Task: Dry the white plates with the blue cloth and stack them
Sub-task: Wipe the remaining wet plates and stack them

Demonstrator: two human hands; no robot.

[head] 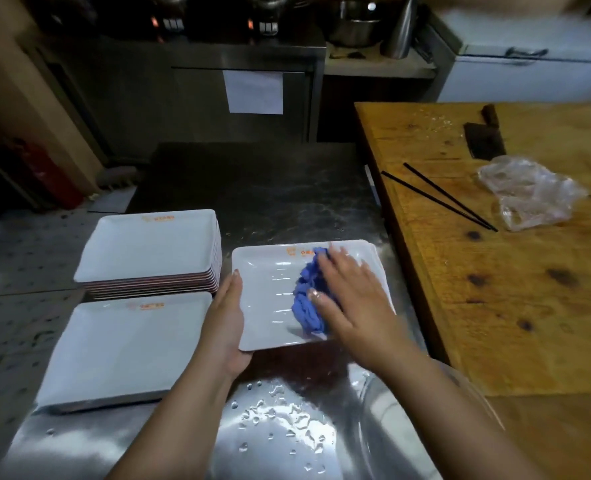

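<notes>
Plate (270, 299): lying at the tabletop's right edge, long axis left-right. My left hand (230, 317) is gripping its left rim; my right hand (351, 299), fingers spread flat, is pressing the cloth (308, 296) mid-plate. Stack (152, 251): lying leftward, nearer my left hand.

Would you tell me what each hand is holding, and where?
The left hand holds the plate by its left edge; the right hand presses flat on the blue cloth.

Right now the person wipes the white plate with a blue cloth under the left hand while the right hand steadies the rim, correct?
Hands swapped. The head view shows the blue cloth under the right hand, while the left hand steadies the white plate at its rim.
</notes>
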